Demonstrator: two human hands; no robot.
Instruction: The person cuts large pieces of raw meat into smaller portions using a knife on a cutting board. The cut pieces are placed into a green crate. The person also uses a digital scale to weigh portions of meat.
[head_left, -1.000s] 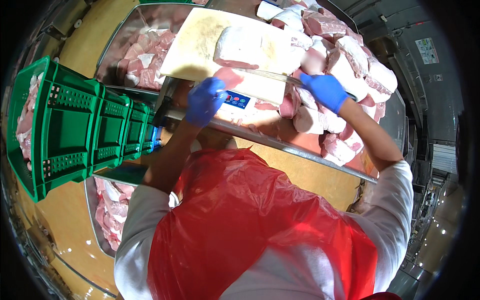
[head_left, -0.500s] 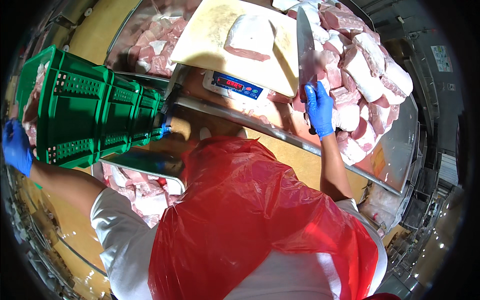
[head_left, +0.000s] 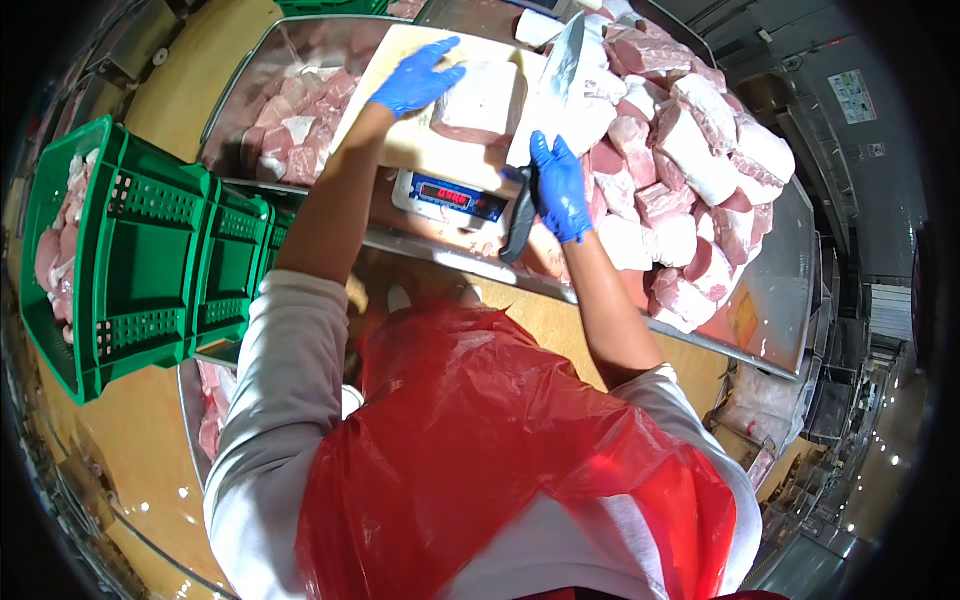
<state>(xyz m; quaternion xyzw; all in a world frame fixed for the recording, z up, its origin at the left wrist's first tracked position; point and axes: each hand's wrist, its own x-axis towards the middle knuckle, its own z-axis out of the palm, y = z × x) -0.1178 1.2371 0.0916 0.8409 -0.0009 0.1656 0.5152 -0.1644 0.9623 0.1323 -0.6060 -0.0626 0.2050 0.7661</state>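
Note:
My right hand (head_left: 562, 190), in a blue glove, grips a large knife (head_left: 566, 58) at the right side of the cutting board. Its blade points away from me, and its black handle shows beside my palm. My left hand (head_left: 418, 78), also gloved in blue, is spread with fingers apart over the board, just left of a block of raw meat (head_left: 482, 100) with a white fat layer. That block lies on the pale cutting board (head_left: 400, 140). Under the board's near edge is a digital scale (head_left: 450, 197) with a lit red display.
A large heap of raw meat (head_left: 690, 170) covers the steel table (head_left: 780, 320) on the right. Smaller meat chunks (head_left: 300, 125) fill a steel tray at the far left. Green crates (head_left: 145, 250) stand at left, the nearest holding meat. Another meat-filled tray (head_left: 215, 400) is below them.
My left hand has moved from the green crate at the left to the board beside the meat block. My right hand and the knife have shifted left, closer to the block.

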